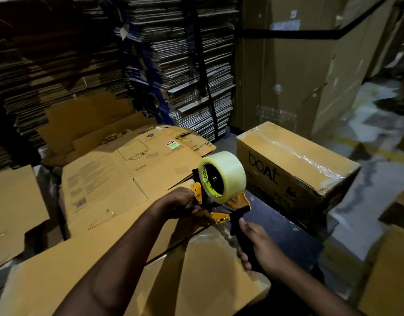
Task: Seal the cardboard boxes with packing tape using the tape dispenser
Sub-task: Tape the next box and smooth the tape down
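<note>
Where the far left and middle of the scene rise, stacks (180, 65) of flattened cartons fill the view, bound by a dark strap, and tall cardboard panels (287, 71) stand at far right. Below the stacks, loose flattened sheets (109, 179) lie spread across the left and middle, the top one printed with line drawings and a small round sticker. A near box (196, 270) takes up the bottom middle, its top flaps facing up, with a dark seam running across it. Further right sits a sealed box (294, 160) marked "boAt", clear tape shining along its top; it rests on a dark surface (287, 233). More cardboard shows at the near right edge, on the floor.

Above the near box's far edge is the dispenser (221, 201), yellow and black, carrying a roll (222, 176) of clear tape upright at its top. The right hand (258, 247) grips its black handle, fingers wrapped round it. The left hand (185, 201) is curled at the dispenser's front end, left of the roll, seeming to pinch something there; what it pinches I cannot tell.
</note>
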Demonstrator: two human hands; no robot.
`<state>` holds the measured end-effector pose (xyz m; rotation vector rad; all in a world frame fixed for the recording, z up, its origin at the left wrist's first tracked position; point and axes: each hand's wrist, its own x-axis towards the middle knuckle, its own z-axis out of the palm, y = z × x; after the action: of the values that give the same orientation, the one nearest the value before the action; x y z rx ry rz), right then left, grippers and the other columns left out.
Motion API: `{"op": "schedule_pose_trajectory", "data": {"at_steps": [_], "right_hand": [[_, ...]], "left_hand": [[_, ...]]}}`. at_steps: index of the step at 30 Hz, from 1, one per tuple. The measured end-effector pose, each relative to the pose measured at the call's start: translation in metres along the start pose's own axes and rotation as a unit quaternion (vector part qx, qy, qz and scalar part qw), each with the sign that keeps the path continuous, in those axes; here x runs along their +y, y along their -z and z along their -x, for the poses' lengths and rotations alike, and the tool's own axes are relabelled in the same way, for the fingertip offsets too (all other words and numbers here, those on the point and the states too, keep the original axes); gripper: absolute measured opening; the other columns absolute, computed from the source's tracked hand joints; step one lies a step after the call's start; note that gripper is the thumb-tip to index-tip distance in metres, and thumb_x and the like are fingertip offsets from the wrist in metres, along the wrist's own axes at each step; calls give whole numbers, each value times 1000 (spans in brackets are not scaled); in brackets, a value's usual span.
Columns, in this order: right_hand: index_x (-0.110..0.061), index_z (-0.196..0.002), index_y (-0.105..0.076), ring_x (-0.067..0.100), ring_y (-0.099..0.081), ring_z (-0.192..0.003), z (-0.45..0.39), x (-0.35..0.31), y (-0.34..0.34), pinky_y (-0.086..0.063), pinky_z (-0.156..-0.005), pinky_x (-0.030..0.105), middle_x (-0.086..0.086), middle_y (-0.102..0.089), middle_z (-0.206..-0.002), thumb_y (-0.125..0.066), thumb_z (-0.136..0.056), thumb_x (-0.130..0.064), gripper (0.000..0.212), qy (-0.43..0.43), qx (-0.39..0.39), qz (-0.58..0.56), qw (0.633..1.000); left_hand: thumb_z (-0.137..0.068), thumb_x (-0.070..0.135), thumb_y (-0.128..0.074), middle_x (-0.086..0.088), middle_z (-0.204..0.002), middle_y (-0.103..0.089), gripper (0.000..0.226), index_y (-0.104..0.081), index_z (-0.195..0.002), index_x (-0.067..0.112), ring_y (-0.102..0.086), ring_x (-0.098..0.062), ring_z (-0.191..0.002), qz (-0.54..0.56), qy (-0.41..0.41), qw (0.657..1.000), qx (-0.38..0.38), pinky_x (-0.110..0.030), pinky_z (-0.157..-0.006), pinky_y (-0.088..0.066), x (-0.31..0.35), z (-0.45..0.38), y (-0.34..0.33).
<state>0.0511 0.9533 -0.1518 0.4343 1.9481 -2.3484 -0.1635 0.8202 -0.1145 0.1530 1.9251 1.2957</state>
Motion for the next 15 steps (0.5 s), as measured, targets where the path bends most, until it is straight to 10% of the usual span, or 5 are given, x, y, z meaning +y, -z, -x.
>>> {"op": "schedule_pose_trajectory", "data": {"at_steps": [7, 15], "right_hand": [[-5, -87, -49, 20, -41, -39, 2, 3, 2, -41, -44, 29, 13, -46, -55, -43, -95, -54, 50, 10, 10, -41, 999], [-7, -91, -50, 21, -40, -41, 8, 5, 3, -41, -44, 28, 11, -47, -56, -45, -96, -64, 58, 21, 14, -13, 1000]], "left_hand": [[-103, 21, -39, 3, -73, -74, 42, -74, -81, 16, -72, -5, -75, 91, 38, 990, -99, -27, -79, -50, -3, -3, 7], [-104, 10, -28, 1, -78, -76, 37, -63, -92, 9, -71, -3, -74, 47, 74, 991, -96, -21, -78, -51, 2, -2, 0]]}}
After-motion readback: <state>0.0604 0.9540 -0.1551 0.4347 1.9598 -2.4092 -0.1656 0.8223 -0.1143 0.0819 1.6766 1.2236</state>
